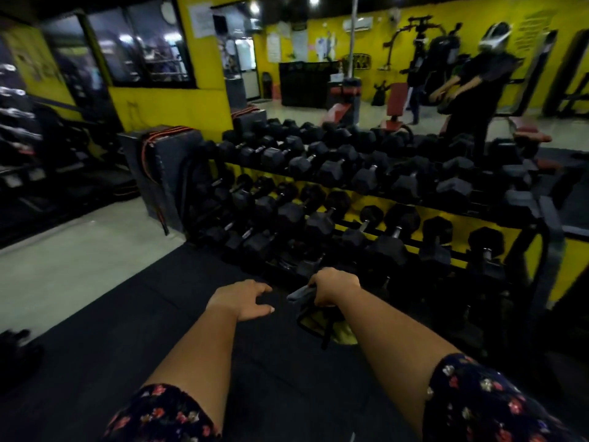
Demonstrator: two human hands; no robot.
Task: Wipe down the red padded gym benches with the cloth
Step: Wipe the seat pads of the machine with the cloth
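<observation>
My right hand (334, 290) is closed around a grey and yellow cloth (314, 323), which hangs down below my fist over the black floor mat. My left hand (245, 299) is held out beside it with the fingers spread and nothing in them. Both arms reach forward, with dark floral sleeves at the elbows. Red padded gym benches show behind the dumbbell rack, in what looks like a wall mirror: an inclined one (342, 111), an upright one (396, 102) and a flat one (530, 130) at the right.
A long two-tier rack of black hex dumbbells (366, 193) stands right in front of me. A dark padded box (159, 173) sits at its left end. Pale floor (63, 256) lies to the left. A person in black (478, 87) appears in the mirror.
</observation>
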